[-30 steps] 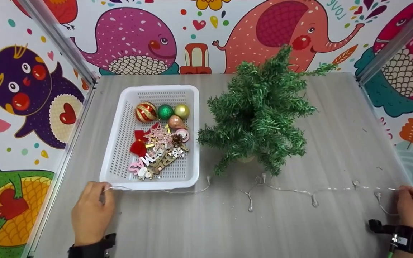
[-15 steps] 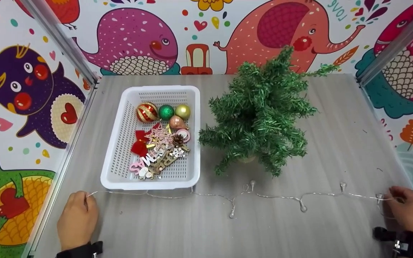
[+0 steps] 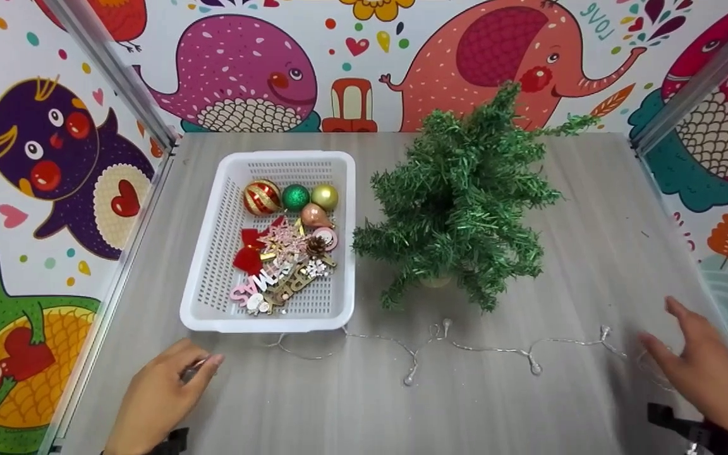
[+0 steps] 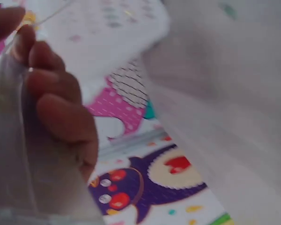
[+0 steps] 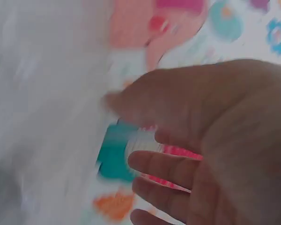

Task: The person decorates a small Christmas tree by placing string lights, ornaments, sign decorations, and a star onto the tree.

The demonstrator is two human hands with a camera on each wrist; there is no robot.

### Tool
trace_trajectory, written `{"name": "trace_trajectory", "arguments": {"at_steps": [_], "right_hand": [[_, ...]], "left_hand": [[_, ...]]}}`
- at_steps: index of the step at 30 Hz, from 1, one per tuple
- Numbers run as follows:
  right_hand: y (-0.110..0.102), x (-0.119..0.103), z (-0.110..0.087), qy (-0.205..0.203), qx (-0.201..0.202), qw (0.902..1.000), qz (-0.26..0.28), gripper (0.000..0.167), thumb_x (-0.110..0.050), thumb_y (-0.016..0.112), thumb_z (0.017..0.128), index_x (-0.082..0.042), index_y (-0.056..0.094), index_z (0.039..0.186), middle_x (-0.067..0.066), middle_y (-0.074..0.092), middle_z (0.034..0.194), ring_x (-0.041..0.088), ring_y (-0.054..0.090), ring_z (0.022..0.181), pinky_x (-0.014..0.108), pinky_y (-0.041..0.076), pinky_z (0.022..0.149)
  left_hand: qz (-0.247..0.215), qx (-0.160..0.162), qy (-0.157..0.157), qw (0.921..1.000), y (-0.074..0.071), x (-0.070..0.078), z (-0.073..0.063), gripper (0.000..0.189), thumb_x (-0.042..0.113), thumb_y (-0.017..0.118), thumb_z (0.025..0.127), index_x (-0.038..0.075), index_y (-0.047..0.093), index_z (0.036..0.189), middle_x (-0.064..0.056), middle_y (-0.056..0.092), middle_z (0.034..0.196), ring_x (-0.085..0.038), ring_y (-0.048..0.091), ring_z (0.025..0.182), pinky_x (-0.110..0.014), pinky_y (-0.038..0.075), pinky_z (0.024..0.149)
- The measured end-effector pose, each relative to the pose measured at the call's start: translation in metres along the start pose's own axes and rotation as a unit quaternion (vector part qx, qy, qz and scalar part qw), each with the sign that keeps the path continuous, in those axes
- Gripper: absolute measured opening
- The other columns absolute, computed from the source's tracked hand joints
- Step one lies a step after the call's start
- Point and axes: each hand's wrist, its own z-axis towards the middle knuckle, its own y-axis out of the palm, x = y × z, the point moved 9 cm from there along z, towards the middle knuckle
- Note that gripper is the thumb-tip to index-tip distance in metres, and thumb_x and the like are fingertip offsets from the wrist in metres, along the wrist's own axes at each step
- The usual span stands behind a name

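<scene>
A string of small clear fairy lights point(image 3: 497, 349) lies across the grey table in front of the basket and the tree. My left hand point(image 3: 165, 388) pinches its left end between thumb and fingers, just below the basket's near corner. A thin strand runs from those fingertips in the left wrist view, where the hand point(image 4: 61, 103) shows curled fingers. My right hand point(image 3: 696, 360) hovers over the other end, thumb and fingers spread, holding nothing. In the right wrist view the hand point(image 5: 215, 122) has its fingers extended and apart. A green artificial Christmas tree point(image 3: 459, 208) stands behind the lights.
A white plastic basket point(image 3: 269, 325) at the left holds baubles point(image 3: 263, 197), a red bow point(image 3: 248, 260), a pine cone point(image 3: 317, 245) and letter ornaments point(image 3: 256, 287). Patterned walls with metal posts point(image 3: 114, 69) enclose the table on the back and sides.
The string came towards me, away from basket and tree. My right hand has let go of its end and spread its fingers. My left hand moved left, then back right, slackening the wire.
</scene>
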Motion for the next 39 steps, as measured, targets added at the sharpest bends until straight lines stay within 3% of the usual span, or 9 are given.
{"name": "trace_trajectory", "arguments": {"at_steps": [3,5,8,12,16,20,24,30,39], "right_hand": [[-0.004,-0.054,-0.018,-0.081,0.040,0.9949,0.045,0.068,-0.026,0.066,0.103,0.002,0.034,0.157,0.035,0.051,0.144,0.047,0.050,0.126,0.058,0.056,0.097],[-0.006,-0.095,-0.034,-0.177,0.083,0.9761,0.095,0.060,-0.017,0.071,0.099,-0.002,0.047,0.152,0.026,0.064,0.135,0.029,0.059,0.123,0.034,0.057,0.097],[-0.002,-0.158,-0.062,-0.351,0.132,0.9082,0.187,0.060,0.006,0.077,0.084,-0.001,0.060,0.141,0.015,0.072,0.123,0.007,0.063,0.117,0.008,0.046,0.096],[0.028,-0.235,-0.093,-0.526,0.075,0.7898,0.306,0.061,0.002,0.080,0.078,0.014,0.057,0.134,0.017,0.068,0.130,0.010,0.061,0.126,0.017,0.045,0.109],[0.069,-0.288,-0.118,-0.588,-0.024,0.7301,0.347,0.085,-0.021,0.087,0.080,0.018,0.044,0.143,0.022,0.055,0.147,0.019,0.052,0.140,0.025,0.039,0.119],[0.099,-0.314,-0.132,-0.592,-0.093,0.7111,0.368,0.101,-0.018,0.090,0.079,0.017,0.030,0.152,0.022,0.051,0.153,0.023,0.051,0.143,0.030,0.041,0.120],[0.117,-0.318,-0.130,-0.559,-0.129,0.7049,0.417,0.084,0.002,0.083,0.083,0.012,0.036,0.152,0.019,0.060,0.143,0.017,0.060,0.133,0.030,0.051,0.110],[0.123,-0.305,-0.120,-0.539,-0.117,0.6984,0.456,0.038,0.021,0.065,0.087,0.001,0.066,0.119,0.017,0.071,0.102,0.019,0.066,0.088,0.028,0.059,0.077],[0.103,-0.268,-0.097,-0.474,-0.124,0.7291,0.477,0.040,0.026,0.055,0.090,-0.001,0.071,0.113,0.013,0.066,0.087,0.022,0.053,0.062,0.024,0.052,0.055]], "left_hand": [[-0.020,0.042,0.069,0.9965,-0.007,0.035,-0.002,0.012,0.019,0.083,0.089,0.027,0.075,0.083,0.020,0.050,0.077,0.001,0.043,0.065,-0.021,0.039,0.058],[-0.044,0.066,0.138,0.9872,-0.011,0.061,-0.005,0.016,0.013,0.085,0.086,0.027,0.079,0.088,0.022,0.053,0.080,0.004,0.046,0.067,-0.018,0.042,0.059],[-0.088,0.076,0.258,0.9591,-0.011,0.103,-0.009,0.020,0.008,0.083,0.084,0.023,0.080,0.097,0.018,0.060,0.084,0.003,0.053,0.069,-0.014,0.045,0.062],[-0.124,0.054,0.398,0.9073,-0.001,0.161,-0.018,0.010,0.017,0.073,0.096,0.019,0.079,0.104,0.010,0.066,0.088,-0.001,0.059,0.073,-0.013,0.049,0.066],[-0.108,0.050,0.497,0.8597,0.013,0.218,-0.025,0.015,0.027,0.065,0.102,0.020,0.078,0.101,0.010,0.065,0.086,-0.003,0.059,0.074,-0.011,0.050,0.068],[-0.102,0.058,0.563,0.8179,0.021,0.258,-0.031,0.013,0.026,0.066,0.102,0.019,0.076,0.096,0.009,0.063,0.086,-0.004,0.060,0.075,-0.014,0.053,0.072],[-0.108,0.054,0.581,0.8047,0.024,0.275,-0.032,0.016,0.025,0.066,0.102,0.017,0.072,0.090,0.007,0.059,0.083,-0.005,0.056,0.073,-0.016,0.050,0.068],[-0.092,0.062,0.567,0.8162,0.031,0.276,-0.024,0.014,0.027,0.069,0.100,0.017,0.075,0.093,0.007,0.059,0.081,-0.004,0.055,0.071,-0.016,0.048,0.063],[-0.049,0.048,0.510,0.8577,0.054,0.256,0.006,0.007,0.022,0.073,0.096,0.018,0.076,0.092,0.008,0.058,0.077,-0.003,0.053,0.064,-0.015,0.046,0.058]]}}
